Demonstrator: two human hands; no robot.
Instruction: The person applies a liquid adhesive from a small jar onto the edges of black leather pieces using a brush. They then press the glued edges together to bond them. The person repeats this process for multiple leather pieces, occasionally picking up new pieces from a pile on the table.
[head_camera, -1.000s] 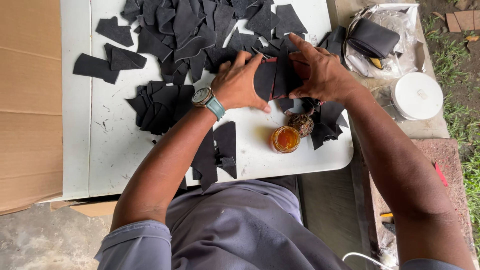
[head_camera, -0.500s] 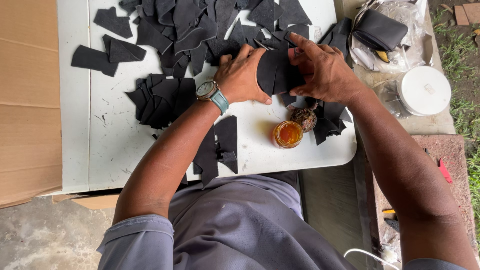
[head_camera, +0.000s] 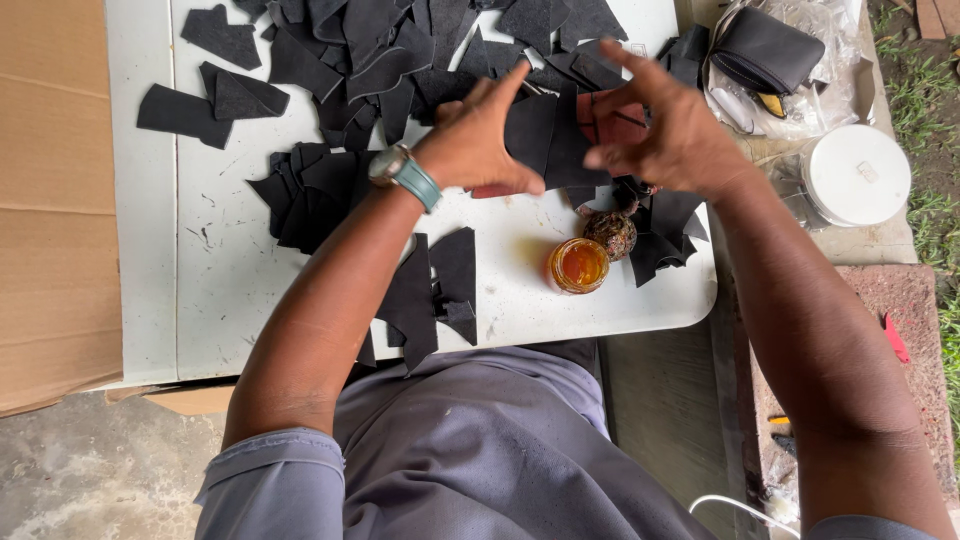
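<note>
Your left hand (head_camera: 478, 150) and right hand (head_camera: 672, 135) work one dark cut piece (head_camera: 548, 140) between them, above the far middle of the white table (head_camera: 220, 290). Left fingers and thumb pinch its left edge; right fingers are spread, with the thumb and a fingertip against its right edge. A reddish patch shows behind the piece, and what it is cannot be told.

Progress, judged from the layout: early to middling. One piece in hand. A large loose heap of dark pieces (head_camera: 400, 50) remains at the far edge, unsorted. A smaller stack (head_camera: 305, 190) sits under your left wrist, and a few pieces (head_camera: 430, 295) lie near the front edge by your body. Whether any of these are finished cannot be told.

The open glass jar of amber liquid (head_camera: 578, 265) stands just right of centre, its dirty lid (head_camera: 610, 233) touching it. More pieces (head_camera: 665, 235) lie under your right forearm.
</note>
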